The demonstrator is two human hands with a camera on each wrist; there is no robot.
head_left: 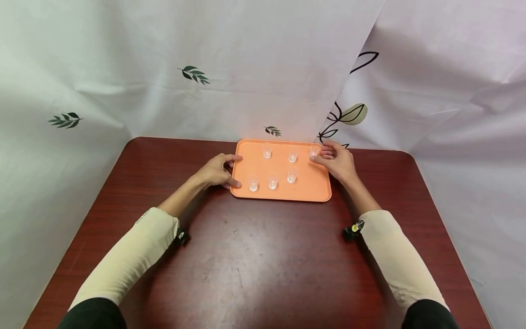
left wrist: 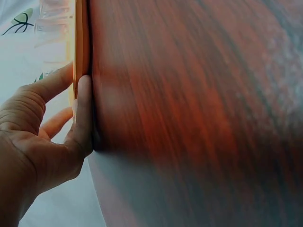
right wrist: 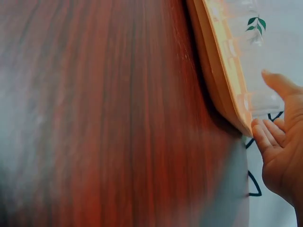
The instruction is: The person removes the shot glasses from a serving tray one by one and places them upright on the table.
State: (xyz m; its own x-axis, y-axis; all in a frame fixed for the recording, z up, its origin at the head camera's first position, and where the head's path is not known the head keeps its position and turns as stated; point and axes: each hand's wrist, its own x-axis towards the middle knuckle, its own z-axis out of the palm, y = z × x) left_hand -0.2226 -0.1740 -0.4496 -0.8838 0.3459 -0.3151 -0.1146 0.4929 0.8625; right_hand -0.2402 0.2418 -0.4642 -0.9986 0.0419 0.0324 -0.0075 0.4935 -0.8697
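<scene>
left hand (head_left: 215, 171) has its grip round the left end of the orange tray (head_left: 308, 187), thumb and a finger at the rim. tray sits at the worktop's (head_left: 246, 256) far edge, by the white curtain (head_left: 135, 55). six small clear cups stand on it, two rough rows of three. right hand (head_left: 338, 160): grip loose, thumb and fingers spread about the back right cup (head_left: 314, 150); can't tell if they touch it.
</scene>
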